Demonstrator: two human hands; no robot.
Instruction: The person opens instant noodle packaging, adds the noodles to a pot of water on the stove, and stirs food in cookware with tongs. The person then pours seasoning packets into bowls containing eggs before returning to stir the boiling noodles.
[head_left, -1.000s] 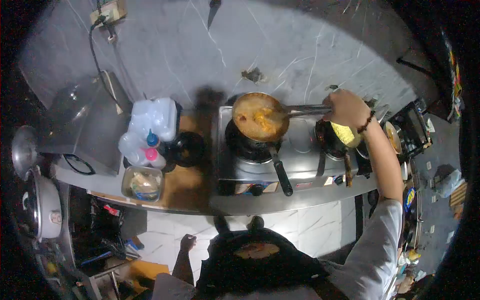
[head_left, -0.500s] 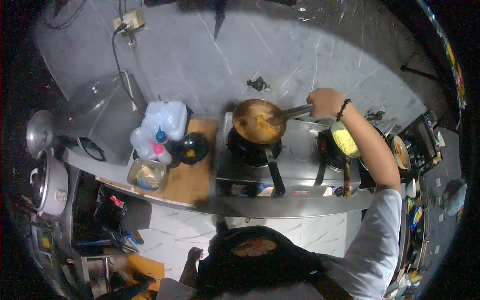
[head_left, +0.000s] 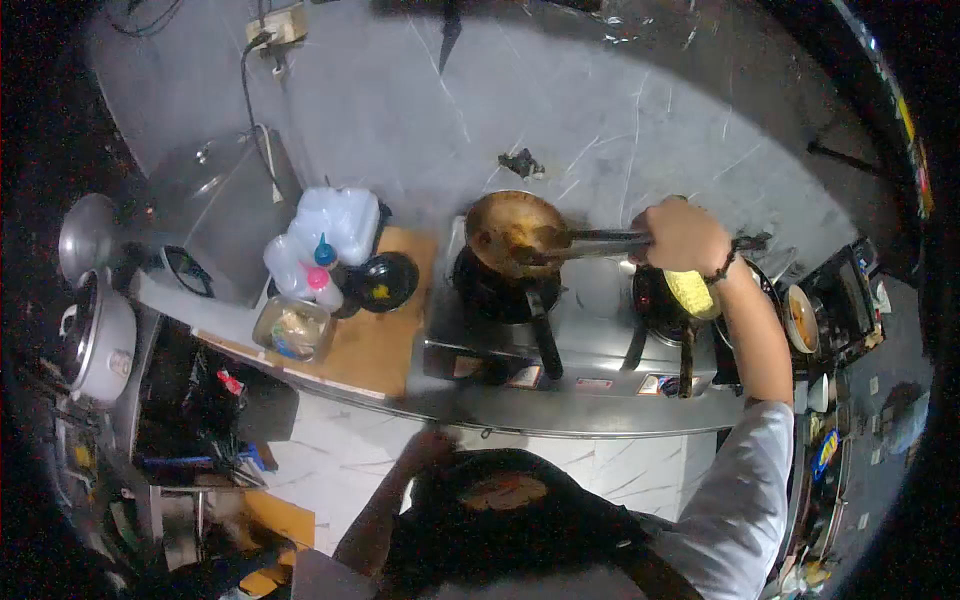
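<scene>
My right hand (head_left: 688, 238), with a dark bracelet at the wrist, is wrapped round a pair of metal tongs (head_left: 605, 240). The tongs reach left, their tips in a frying pan (head_left: 515, 215) smeared with orange-brown sauce. That pan sits over the left burner of a steel stove (head_left: 595, 335), its black handle pointing toward me. Beneath my right hand is another pan with yellow food (head_left: 690, 292), partly hidden by the hand. My left hand (head_left: 432, 445) is low, near the counter's front edge; motion and shadow smear its fingers.
Left of the stove, a wooden board (head_left: 385, 345) bears a black bowl (head_left: 385, 283), a pink-capped bottle (head_left: 322, 285) and a metal container (head_left: 293, 328). White foam boxes (head_left: 338, 225) stand behind. A rice cooker (head_left: 103, 340) is far left; a bowl (head_left: 800, 318) is at right.
My right hand has shifted right and down with the tongs, and the tongs now lie flatter across the pan. My left hand has risen toward the counter edge. The view has shifted slightly.
</scene>
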